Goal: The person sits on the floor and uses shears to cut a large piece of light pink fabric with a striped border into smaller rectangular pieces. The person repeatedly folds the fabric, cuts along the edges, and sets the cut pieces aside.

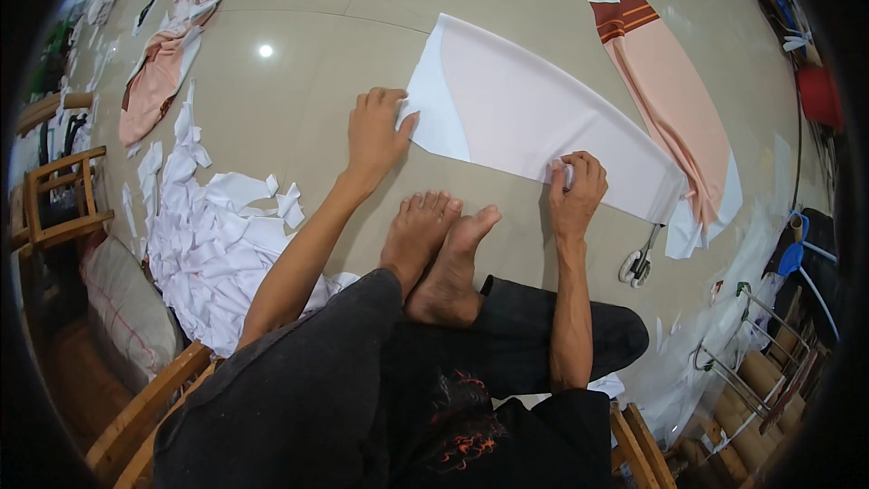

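A pale pinkish-white cloth panel point(534, 100) with a whiter left end lies flat on the floor, beyond my bare feet point(439, 249). At its left edge, my left hand point(376, 131) rests with thumb and fingers apart, the fingertips touching the border. My right hand point(579, 190) pinches the panel's near edge, and a bit of white bunched cloth shows between thumb and fingers. Small creases run from that grip. Right of that hand lies a pair of scissors point(636, 263), the blade tips at the panel's right corner.
A peach cloth piece point(665, 81) with a brown band lies at right, another peach piece point(163, 81) at far left. White scraps point(213, 244) heap up by my left arm. A small wooden stool point(68, 195) stands left, clear plastic sheeting point(697, 371) lies right.
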A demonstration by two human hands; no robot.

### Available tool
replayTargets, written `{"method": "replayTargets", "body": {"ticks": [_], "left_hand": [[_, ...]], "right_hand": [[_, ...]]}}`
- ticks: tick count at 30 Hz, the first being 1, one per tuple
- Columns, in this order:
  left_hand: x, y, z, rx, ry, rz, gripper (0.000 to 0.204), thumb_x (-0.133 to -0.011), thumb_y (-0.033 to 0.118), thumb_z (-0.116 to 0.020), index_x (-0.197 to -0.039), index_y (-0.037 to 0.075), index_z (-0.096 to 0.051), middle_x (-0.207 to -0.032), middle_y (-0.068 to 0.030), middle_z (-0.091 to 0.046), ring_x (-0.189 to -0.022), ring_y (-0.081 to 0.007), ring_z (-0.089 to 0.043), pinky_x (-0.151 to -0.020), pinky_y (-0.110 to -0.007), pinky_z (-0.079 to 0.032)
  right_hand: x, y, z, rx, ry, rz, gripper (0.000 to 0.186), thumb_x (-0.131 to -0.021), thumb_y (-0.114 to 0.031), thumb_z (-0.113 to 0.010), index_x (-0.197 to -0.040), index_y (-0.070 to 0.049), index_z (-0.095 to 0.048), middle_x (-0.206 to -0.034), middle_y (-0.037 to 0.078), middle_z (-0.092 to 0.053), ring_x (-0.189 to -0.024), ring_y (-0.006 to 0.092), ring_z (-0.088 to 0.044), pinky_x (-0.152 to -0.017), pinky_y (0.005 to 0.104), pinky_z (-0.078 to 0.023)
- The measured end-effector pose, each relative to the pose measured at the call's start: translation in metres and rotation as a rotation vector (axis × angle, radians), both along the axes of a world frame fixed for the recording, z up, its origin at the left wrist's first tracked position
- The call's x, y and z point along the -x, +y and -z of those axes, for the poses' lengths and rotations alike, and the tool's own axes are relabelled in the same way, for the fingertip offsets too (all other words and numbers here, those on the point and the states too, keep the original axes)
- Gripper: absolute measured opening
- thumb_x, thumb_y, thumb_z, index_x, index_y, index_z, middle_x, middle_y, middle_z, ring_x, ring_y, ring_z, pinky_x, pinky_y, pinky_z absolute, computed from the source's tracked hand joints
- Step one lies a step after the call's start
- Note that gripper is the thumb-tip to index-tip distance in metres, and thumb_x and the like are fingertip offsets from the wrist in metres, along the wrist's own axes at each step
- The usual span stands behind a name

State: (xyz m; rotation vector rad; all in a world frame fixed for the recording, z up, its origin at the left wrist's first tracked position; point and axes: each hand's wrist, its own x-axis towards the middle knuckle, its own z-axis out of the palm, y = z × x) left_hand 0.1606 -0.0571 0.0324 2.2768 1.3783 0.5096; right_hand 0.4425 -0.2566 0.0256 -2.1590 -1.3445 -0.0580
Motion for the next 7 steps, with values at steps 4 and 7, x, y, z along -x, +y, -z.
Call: {"method": "replayTargets", "body": {"ticks": [4,7], "left_hand": [[-0.010,0.001,0.005,-0.144,0.037,0.132,0.040,-0.091,0.028,-0.080,-0.124,0.010,-0.069,-0.137,-0.0120,-0.061,-0.128,-0.0320,-0.053,-0.107,-0.048,-0.041],[-0.012,-0.002,0.011,-0.109,0.088,0.119,0.043,-0.091,0.031,-0.080,-0.127,0.011,-0.069,-0.140,-0.0133,-0.059,-0.134,-0.0340,-0.051,-0.110,-0.049,-0.039]], "right_hand": [[-0.011,0.001,0.007,0.042,0.005,0.065,0.018,-0.094,-0.016,-0.074,-0.109,-0.007,-0.068,-0.118,0.010,-0.064,-0.116,0.0310,-0.058,-0.101,0.0467,-0.041],[-0.015,-0.004,0.008,0.073,0.009,0.095,0.022,-0.094,-0.019,-0.075,-0.112,-0.008,-0.068,-0.120,0.011,-0.063,-0.118,0.0306,-0.056,-0.103,0.0482,-0.040]]}}
